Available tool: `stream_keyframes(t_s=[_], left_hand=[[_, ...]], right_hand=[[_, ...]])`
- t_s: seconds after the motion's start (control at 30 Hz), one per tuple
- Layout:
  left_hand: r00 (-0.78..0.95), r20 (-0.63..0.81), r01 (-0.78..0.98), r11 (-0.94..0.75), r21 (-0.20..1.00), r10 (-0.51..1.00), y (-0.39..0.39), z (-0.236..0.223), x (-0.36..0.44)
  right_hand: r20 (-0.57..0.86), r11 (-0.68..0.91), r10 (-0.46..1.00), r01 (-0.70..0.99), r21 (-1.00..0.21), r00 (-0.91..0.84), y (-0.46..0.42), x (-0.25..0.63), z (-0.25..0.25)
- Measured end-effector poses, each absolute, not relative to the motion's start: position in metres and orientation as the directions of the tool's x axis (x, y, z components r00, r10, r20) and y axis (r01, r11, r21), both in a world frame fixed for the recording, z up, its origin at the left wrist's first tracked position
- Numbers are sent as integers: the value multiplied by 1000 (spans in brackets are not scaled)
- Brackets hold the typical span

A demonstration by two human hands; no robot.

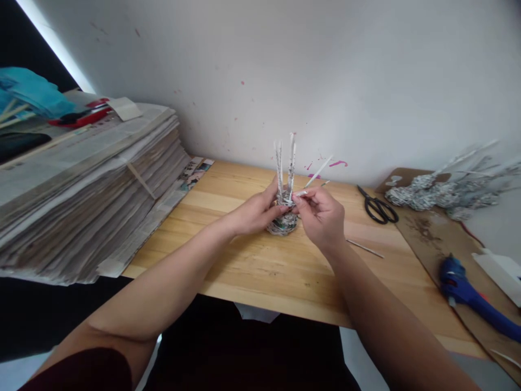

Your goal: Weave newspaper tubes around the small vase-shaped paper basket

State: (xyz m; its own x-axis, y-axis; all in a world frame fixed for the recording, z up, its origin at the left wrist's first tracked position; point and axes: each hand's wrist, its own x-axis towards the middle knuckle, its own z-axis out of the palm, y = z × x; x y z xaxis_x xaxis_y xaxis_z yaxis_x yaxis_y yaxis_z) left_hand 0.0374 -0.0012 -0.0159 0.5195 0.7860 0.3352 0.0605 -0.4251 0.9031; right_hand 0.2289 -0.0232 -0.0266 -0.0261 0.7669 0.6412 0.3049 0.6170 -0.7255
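Note:
A small round basket (281, 225) woven from rolled newspaper stands on the wooden table, with several paper tubes (292, 163) rising from its rim. My left hand (260, 210) is wrapped round the basket's left side, its thumb across the front near the rim. At the right of the rim, my right hand (323, 213) pinches a white paper tube (300, 194) between thumb and fingertips. Another white tube (319, 171) slants up to the right behind that hand. Part of the basket's weave is hidden by my fingers.
Black scissors (379, 209) lie at the right. A loose thin paper stick (365, 248) rests on the table (252, 271). Farther right are a blue glue gun (468, 293) on cardboard and more woven paper pieces (431, 193). A tall newspaper stack (122, 184) stands left.

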Motion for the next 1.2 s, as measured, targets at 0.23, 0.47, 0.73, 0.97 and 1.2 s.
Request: stream_keyframes(t_s=[0.23, 0.47, 0.73, 0.97, 1.2], left_hand=[[576, 342, 104, -482, 870, 742, -1, -20, 43], [536, 389, 61, -494, 867, 749, -4, -27, 49], [67, 434, 154, -439, 885, 898, -1, 3, 29], [338, 268, -23, -277, 961, 902, -14, 5, 41], [266, 332, 70, -362, 930, 905, -16, -10, 52]], right_hand=[[665, 647, 744, 315, -695, -61, -25, 229, -27], [684, 658, 726, 357, -663, -68, -30, 228, -23], [642, 617, 767, 303, -726, -23, -29, 227, -20], [611, 592, 792, 234, -771, 11, -25, 226, -26], [637, 624, 771, 196, -756, 6, -28, 224, -24]])
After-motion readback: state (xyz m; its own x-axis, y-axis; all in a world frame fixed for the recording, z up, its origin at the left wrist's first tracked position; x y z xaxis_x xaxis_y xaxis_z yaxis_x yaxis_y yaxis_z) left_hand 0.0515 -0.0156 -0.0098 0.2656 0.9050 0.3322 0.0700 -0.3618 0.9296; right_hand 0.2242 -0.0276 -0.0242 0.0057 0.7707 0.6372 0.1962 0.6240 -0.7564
